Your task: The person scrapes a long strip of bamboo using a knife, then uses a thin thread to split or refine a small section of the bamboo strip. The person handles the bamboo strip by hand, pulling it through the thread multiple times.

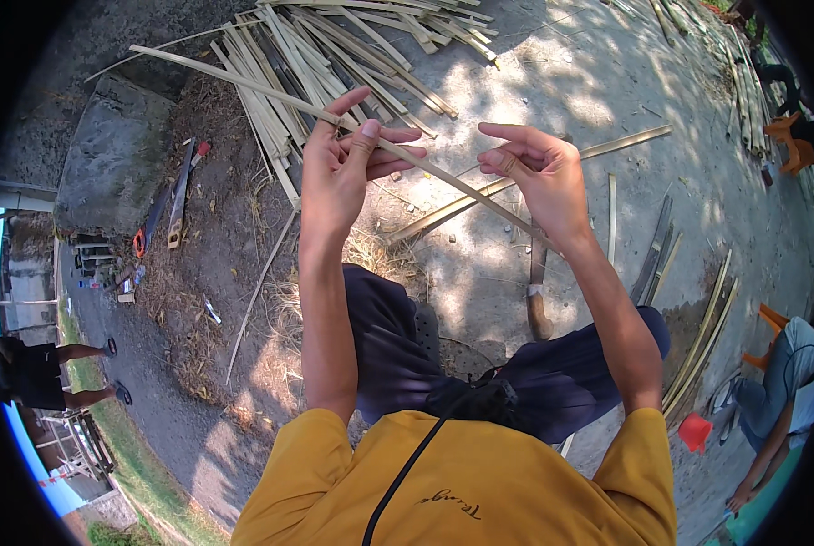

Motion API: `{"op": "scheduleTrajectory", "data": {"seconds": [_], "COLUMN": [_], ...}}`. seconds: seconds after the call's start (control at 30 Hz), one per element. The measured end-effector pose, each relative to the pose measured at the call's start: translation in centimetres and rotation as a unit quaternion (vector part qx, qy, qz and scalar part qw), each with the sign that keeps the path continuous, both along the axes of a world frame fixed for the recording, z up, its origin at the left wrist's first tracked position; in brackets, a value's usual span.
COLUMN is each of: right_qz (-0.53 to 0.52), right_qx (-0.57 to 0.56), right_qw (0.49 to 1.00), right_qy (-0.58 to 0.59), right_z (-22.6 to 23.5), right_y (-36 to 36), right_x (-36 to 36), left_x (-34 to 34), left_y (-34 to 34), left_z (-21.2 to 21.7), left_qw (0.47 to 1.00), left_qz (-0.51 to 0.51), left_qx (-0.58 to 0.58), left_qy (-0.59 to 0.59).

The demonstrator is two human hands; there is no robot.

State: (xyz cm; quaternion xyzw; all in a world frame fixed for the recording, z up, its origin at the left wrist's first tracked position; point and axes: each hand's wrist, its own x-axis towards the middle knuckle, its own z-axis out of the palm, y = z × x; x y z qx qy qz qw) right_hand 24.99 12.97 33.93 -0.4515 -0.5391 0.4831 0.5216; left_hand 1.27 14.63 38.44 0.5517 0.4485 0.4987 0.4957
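A long, thin bamboo strip (243, 83) slants from the upper left down toward my right wrist. My left hand (339, 168) grips it between thumb and fingers, with the index finger raised behind it. Near the strip's lower part is my right hand (536, 173), its fingers bent and the index held apart from the thumb; I see nothing clearly held in it. On the ground beyond, another split strip (625, 143) runs crosswise behind the right hand. A knife with a wooden handle (540, 314) lies between my legs, its blade partly hidden by my right arm.
Many bamboo strips (311, 59) are heaped ahead. Left of them lie a stone block (116, 159) and a handsaw (181, 200). More strips (703, 337) lie to the right. One person (38, 373) stands far left; another (780, 391) is at right, near orange chairs (792, 143).
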Motion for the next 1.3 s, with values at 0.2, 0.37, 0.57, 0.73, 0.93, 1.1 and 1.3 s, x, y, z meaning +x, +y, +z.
{"op": "scheduleTrajectory", "data": {"seconds": [0.2, 0.37, 0.57, 0.73, 0.93, 1.1, 1.3], "right_qz": [0.007, 0.007, 0.018, 0.032, -0.104, -0.14, -0.1], "right_qx": [0.004, -0.031, -0.034, -0.072, -0.085, -0.077, 0.04], "right_qw": [1.0, 0.999, 0.999, 0.997, 0.986, 0.858, 0.924], "right_qy": [-0.013, -0.017, -0.02, -0.025, -0.097, -0.488, -0.366], "right_z": [0.6, 0.9, -0.3, -1.6, -5.5, -12.8, -7.6], "right_y": [0.1, 0.5, 1.7, 2.7, 4.8, 4.5, 2.8], "right_x": [0.6, 1.1, 4.1, 6.7, 16.3, 20.0, 9.8], "left_x": [-1.2, -1.8, -3.8, -6.6, -12.4, -13.7, -9.5], "left_y": [0.5, 0.8, 1.0, 1.1, 1.2, 1.4, 2.4], "left_z": [-0.1, -0.4, -0.6, -0.9, -1.5, -3.0, -6.8], "left_qw": [1.0, 0.999, 0.996, 0.992, 0.979, 0.987, 0.982], "left_qz": [0.017, 0.029, 0.077, 0.109, 0.196, 0.15, -0.151], "left_qx": [0.002, 0.012, 0.021, 0.036, 0.047, 0.013, -0.076], "left_qy": [-0.009, -0.006, -0.039, -0.044, -0.022, 0.054, 0.079]}}
